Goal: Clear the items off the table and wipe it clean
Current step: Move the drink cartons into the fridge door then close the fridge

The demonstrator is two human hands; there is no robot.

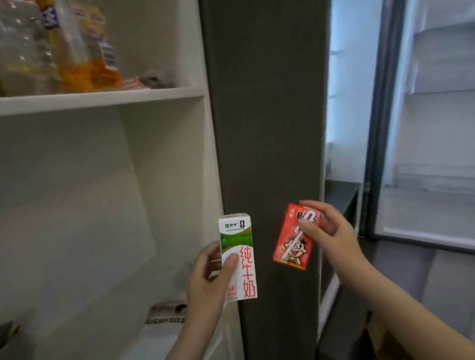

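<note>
My left hand (209, 276) grips a tall white and green milk carton (240, 248) with red characters, held upright in front of the dark panel's left edge. A small red drink carton (293, 238) with a cartoon face and a white straw on its side is tilted in my right hand (329, 231), whose fingers and thumb pinch its upper end. Both cartons are in the air at about waist height, a short gap between them.
A dark vertical fridge side panel (267, 116) stands between a white shelf unit (80, 102) on the left and an open fridge door (439, 125) on the right. Bottles and packets (64, 42) stand on the upper shelf. A grey bowl (2, 349) sits low left.
</note>
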